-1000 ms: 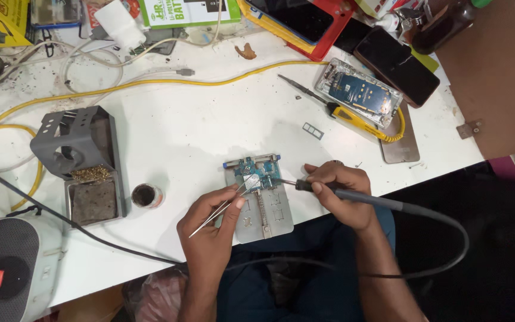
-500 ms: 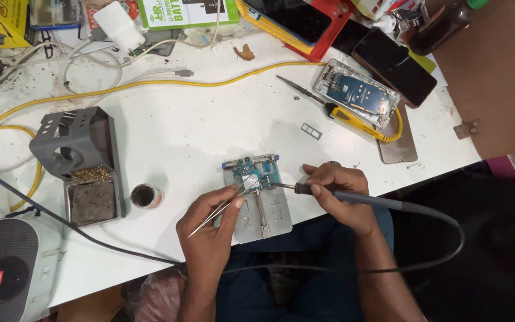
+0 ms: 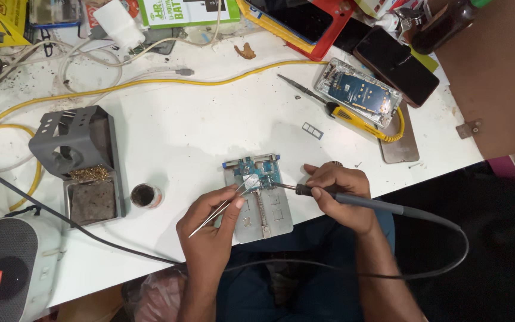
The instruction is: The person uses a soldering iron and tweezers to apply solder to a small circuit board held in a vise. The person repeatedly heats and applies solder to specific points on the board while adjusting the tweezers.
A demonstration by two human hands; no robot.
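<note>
A small blue circuit board (image 3: 256, 172) is clamped at the top of a grey metal holder plate (image 3: 272, 217) near the table's front edge. My left hand (image 3: 210, 229) grips thin metal tweezers (image 3: 225, 206), whose tips rest on the board. My right hand (image 3: 340, 194) holds a soldering iron (image 3: 353, 200) by its dark grip, with the tip touching the board's right side. The iron's grey cable (image 3: 448, 238) loops off the table edge and back under my arms.
A grey soldering iron stand (image 3: 78, 161) with a sponge tray sits left, a small round flux pot (image 3: 145, 195) beside it. An opened phone (image 3: 362, 92), a yellow screwdriver (image 3: 344, 113), yellow cable (image 3: 150, 83), other phones and boxes lie at the back. A round white device (image 3: 7, 268) stands bottom left.
My hands have barely shifted; the tweezers and the iron tip stay on the board. The view has moved slightly.
</note>
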